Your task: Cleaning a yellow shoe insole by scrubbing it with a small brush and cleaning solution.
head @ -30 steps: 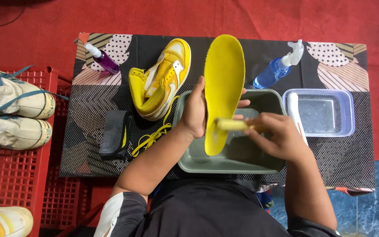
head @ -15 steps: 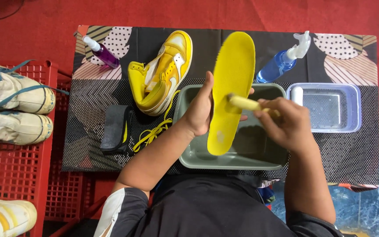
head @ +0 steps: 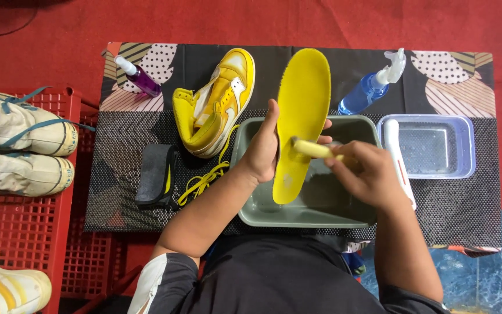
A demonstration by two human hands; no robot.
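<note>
**Yellow insole over grey basin: handling and containers**

Position: yellow insole held on edge over the grey wash basin, heel end down inside the basin, toe end raised past the far rim toward the yellow high-top sneaker.

Grip, left hand: wrapped around the insole's mid-length edge, thumb up along the near face, fingertips showing behind the far edge. Grip, right hand: curled tight around the pale yellow brush handle, head end touching the insole face.

Handling, as judged: light, thin, flexible foam; likely to bend if held only at the toe or heel. Best held at mid-length, as here, with support behind the brushed area. Probably slick when wet; firm pinch advised. Not fragile.

Containers:
- Grey wash basin: contents not clearly visible; a wet sheen possible, level impossible to tell.
- Clear rectangular tub, just right of the basin: appears to hold clear liquid or nothing; cannot tell. White tool lying across its near-left rim.
- Blue spray bottle: blue liquid, lying beyond the basin.
- Purple spray bottle: purple liquid, far left corner of the mat.
- Red crate: worn white sneakers on top.

Loose yellow laces and a black insole beside the sneaker.
</note>
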